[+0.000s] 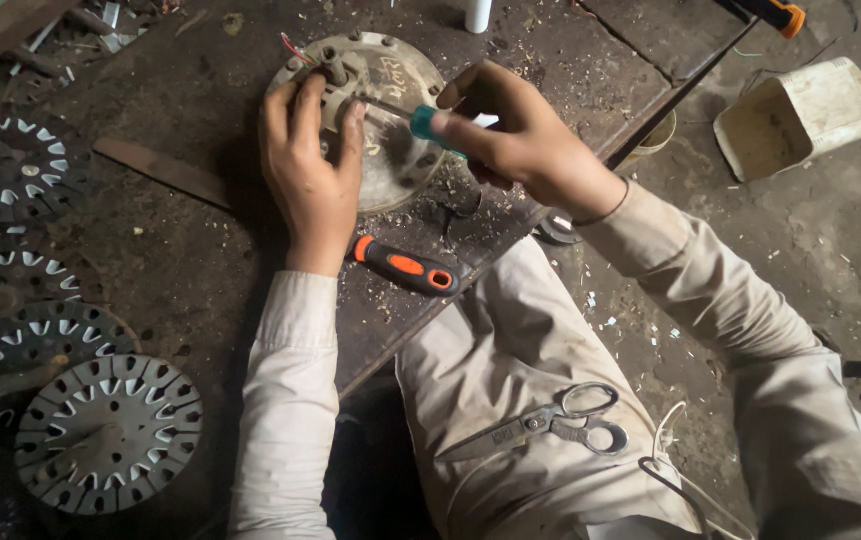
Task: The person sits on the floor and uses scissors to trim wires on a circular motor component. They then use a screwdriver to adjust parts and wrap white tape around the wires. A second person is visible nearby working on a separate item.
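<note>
A round grey metal motor cover [402, 88] lies on a dark, dirty workbench [180, 260]. My left hand [308, 170] rests flat on its left side, fingers near the centre hub [335, 68]. My right hand [520, 135] grips a screwdriver with a teal handle [426, 122], its shaft pointing left into the cover near the hub.
An orange-and-black handled tool [405, 266] lies on the bench by my left wrist. Steel scissors [550, 422] rest on my lap. Several slotted round rotor discs [108, 432] are stacked at left. A cream plastic container [795, 115] lies on the floor at upper right.
</note>
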A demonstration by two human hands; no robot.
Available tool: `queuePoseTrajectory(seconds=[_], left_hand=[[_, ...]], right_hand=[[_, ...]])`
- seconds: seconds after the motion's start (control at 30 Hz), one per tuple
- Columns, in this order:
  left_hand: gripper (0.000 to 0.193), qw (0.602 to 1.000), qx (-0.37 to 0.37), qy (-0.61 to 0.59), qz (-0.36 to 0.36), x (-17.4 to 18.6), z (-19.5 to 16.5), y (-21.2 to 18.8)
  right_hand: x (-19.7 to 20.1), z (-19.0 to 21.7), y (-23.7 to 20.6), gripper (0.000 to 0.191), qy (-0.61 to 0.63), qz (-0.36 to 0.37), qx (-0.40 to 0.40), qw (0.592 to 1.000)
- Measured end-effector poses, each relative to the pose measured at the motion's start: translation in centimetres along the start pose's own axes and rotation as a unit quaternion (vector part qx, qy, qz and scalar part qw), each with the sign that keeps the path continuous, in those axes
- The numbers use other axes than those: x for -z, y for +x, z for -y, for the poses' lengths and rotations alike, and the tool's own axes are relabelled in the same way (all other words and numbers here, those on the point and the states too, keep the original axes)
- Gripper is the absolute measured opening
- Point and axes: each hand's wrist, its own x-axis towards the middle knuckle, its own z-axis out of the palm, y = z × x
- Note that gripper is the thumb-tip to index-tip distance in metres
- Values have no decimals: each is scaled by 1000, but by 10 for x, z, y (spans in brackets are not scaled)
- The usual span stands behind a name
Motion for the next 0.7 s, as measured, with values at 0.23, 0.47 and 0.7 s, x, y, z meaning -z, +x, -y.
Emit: queuePoseTrajectory(seconds=[0.23,0.47,0.7], left_hand=[[37,1000,-9,-4,-4,1,0,0],[38,1000,-9,1,-8,-1,1,-2],[38,1000,-8,9,-10,0,1,-2]], right_hand=[[-1,-6,-8,43,77,-20,181,980],[-17,-5,-14,21,48,-125,33,990],[-13,-7,-31,37,232,-22,73,970]])
